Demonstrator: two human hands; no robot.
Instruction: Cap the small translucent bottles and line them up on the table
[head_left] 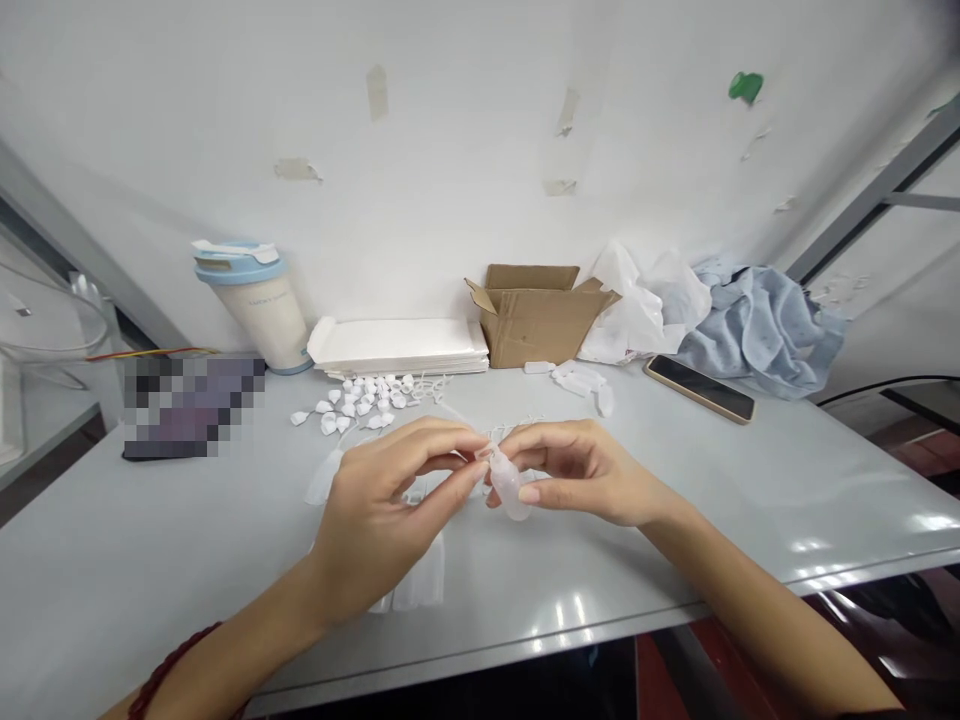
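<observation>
A small translucent squeeze bottle (pixel 509 488) is tilted above the table in my right hand (pixel 574 470), whose thumb and fingers are closed around its body. My left hand (pixel 409 490) pinches at the bottle's upper end, where a small pale piece shows between the fingertips, too small to name. Below my left hand lie several more clear bottles (pixel 427 575), partly covered by it. White caps (pixel 360 397) are heaped beyond my left hand, with thin white loops (pixel 431 388) beside them.
Along the wall stand a lidded cup (pixel 262 310), a stack of white flat packs (pixel 405 345), an open cardboard box (pixel 536 325), a white plastic bag (pixel 637 300) and a blue cloth (pixel 772 325). A phone (pixel 701 388) lies at right, near more small bottles (pixel 581 382). A blurred-out dark object (pixel 191 405) is at left.
</observation>
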